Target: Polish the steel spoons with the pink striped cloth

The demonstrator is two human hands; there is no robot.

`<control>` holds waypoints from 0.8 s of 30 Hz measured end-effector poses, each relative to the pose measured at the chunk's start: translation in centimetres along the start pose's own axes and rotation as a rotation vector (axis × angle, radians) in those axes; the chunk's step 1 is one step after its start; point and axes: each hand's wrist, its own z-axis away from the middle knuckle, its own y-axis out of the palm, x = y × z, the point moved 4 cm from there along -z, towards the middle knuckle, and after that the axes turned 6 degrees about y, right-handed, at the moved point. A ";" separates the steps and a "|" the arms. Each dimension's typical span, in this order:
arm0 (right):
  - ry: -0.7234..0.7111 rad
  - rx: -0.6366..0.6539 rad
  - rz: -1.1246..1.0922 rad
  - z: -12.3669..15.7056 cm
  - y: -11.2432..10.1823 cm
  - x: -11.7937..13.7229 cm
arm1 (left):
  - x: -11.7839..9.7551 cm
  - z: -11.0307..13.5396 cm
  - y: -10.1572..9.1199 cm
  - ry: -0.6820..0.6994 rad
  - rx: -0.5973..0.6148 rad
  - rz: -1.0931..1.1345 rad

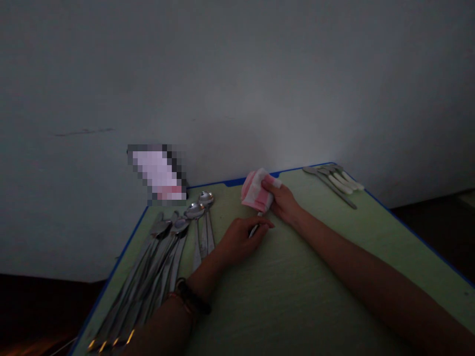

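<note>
Near the middle of the table, my left hand (241, 241) is closed around the slim metal handle (254, 230) of a piece of cutlery. The upper end of that piece runs into a pink and white cloth (256, 192), so its kind is hidden. My right hand (285, 201) grips the cloth, thumb on top, just above and to the right of my left hand. Metal spoons (195, 211) lie to the left of my left hand, their bowls toward the wall.
Several long pieces of metal cutlery (148, 277) lie bunched along the left side of the green table (297, 296). At the far right are a metal knife (330, 188) and several white-handled pieces (340, 182). A blurred phone-like device (158, 173) leans against the wall (237, 89).
</note>
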 end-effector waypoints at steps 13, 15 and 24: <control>0.025 0.006 -0.059 0.2 0.2 0.2 | 0.3 0.0 0.0 -0.016 -0.007 0.012; 0.020 0.004 -0.049 0.2 0.2 0.1 | 0.3 0.0 0.1 -0.015 -0.006 0.011; 0.019 0.021 -0.050 0.3 0.4 0.3 | 0.3 0.1 0.2 -0.003 -0.015 -0.001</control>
